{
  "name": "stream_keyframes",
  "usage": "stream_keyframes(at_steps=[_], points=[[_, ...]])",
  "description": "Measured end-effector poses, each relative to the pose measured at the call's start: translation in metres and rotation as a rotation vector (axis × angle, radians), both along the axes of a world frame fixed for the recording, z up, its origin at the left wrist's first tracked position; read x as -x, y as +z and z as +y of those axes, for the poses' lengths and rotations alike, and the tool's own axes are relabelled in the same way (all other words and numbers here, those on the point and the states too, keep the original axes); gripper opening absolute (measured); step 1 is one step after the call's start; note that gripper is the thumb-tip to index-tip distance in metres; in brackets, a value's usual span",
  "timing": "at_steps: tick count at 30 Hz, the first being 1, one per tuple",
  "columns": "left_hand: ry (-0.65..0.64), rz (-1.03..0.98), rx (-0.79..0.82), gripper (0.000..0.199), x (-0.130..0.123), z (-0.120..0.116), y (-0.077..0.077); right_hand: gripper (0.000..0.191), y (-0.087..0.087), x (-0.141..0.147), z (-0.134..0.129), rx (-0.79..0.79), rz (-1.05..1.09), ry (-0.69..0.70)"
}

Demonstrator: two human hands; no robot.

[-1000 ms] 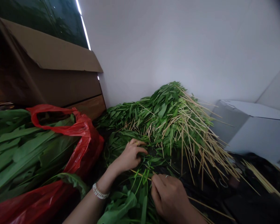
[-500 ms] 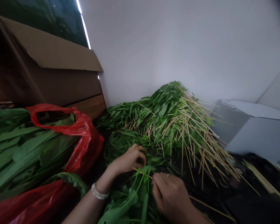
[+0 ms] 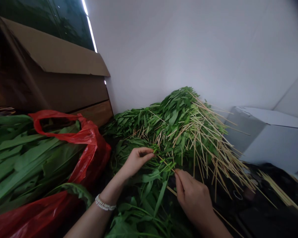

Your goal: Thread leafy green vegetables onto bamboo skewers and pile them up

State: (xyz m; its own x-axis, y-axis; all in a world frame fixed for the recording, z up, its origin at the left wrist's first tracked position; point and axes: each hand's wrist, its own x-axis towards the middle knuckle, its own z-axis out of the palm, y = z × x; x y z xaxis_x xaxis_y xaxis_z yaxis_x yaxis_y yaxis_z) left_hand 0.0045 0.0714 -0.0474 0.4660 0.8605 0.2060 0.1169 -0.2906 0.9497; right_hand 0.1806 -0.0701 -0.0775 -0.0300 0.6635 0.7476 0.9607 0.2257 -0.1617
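My right hand [image 3: 195, 193] pinches a thin wooden skewer [image 3: 163, 161], its tip pointing up and left. Several leafy green stems [image 3: 169, 168] are threaded on this skewer just ahead of my fingers, their leaves hanging below. Left of the tip, my left hand [image 3: 138, 160] has thumb and forefinger pressed together on a green stem end [image 3: 154, 150], apart from the skewer. A bracelet of white beads [image 3: 104, 203] circles my left wrist. Loose leafy greens [image 3: 136, 211] lie beneath both hands.
Behind my hands, skewered greens [image 3: 178, 112] are heaped against the white wall, sticks [image 3: 221, 165] jutting right. A red plastic bag [image 3: 89, 132] full of long leaves stands left, before a cardboard box [image 3: 62, 89]. Right are a white box [image 3: 270, 138] and bare skewers [image 3: 283, 193].
My right hand has moved up and right with the skewer and its greens. My left hand has risen slightly, and its fingers now pinch a stem end.
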Motion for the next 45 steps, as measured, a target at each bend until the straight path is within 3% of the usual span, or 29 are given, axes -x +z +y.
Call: stream_keyframes(at_steps=[4, 12, 20, 45], points=[[-0.088, -0.107, 0.175, 0.028, -0.0021, -0.0062, 0.0031, 0.026, -0.0015, 0.0, 0.0002, 0.004, -0.009, -0.006], [-0.153, -0.116, 0.224, 0.026, -0.005, -0.0105, 0.0034, 0.025, -0.0036, -0.0008, 0.0001, 0.019, -0.002, 0.01], [-0.092, -0.113, 0.19, 0.028, -0.0035, -0.0088, -0.0004, 0.026, -0.0028, 0.0, -0.0004, 0.029, 0.014, 0.014], [-0.075, -0.014, 0.095, 0.026, -0.002, -0.0038, -0.0021, 0.029, -0.0021, 0.0001, -0.0005, 0.043, -0.014, -0.01]])
